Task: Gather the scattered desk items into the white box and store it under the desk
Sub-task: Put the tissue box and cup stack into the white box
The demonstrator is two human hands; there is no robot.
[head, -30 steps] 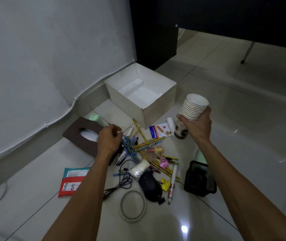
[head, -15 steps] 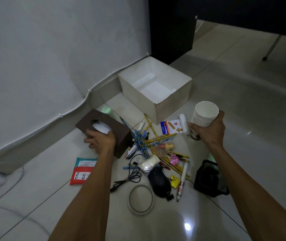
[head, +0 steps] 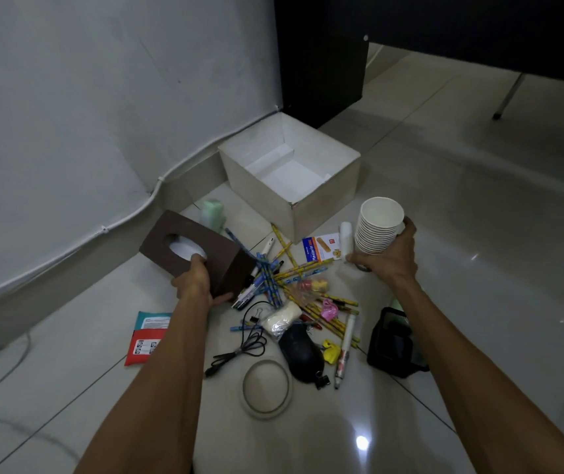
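Note:
The open white box (head: 325, 200) stands on the floor by the wall, holding nothing I can see. My left hand (head: 195, 282) grips the near end of a brown tissue box (head: 184, 248), which is tilted up off the floor. My right hand (head: 390, 254) holds a stack of white paper cups (head: 378, 227), lifted to the right of the white box. Between my arms lie scattered pencils and pens (head: 294, 278), a plaster packet (head: 321, 249), a black mouse (head: 303, 354), a black cable (head: 243, 347), a round lid (head: 266, 388) and a white marker (head: 345, 347).
A red and teal packet (head: 145, 336) lies left of my left arm. A black pouch (head: 393, 340) sits under my right forearm. A green roll (head: 213, 212) stands near the wall. The dark desk panel (head: 321, 56) rises behind the white box, with open floor under the desk.
My left hand has closed on the brown tissue box and tipped it up from the floor. My right hand keeps hold of the cup stack, a little higher.

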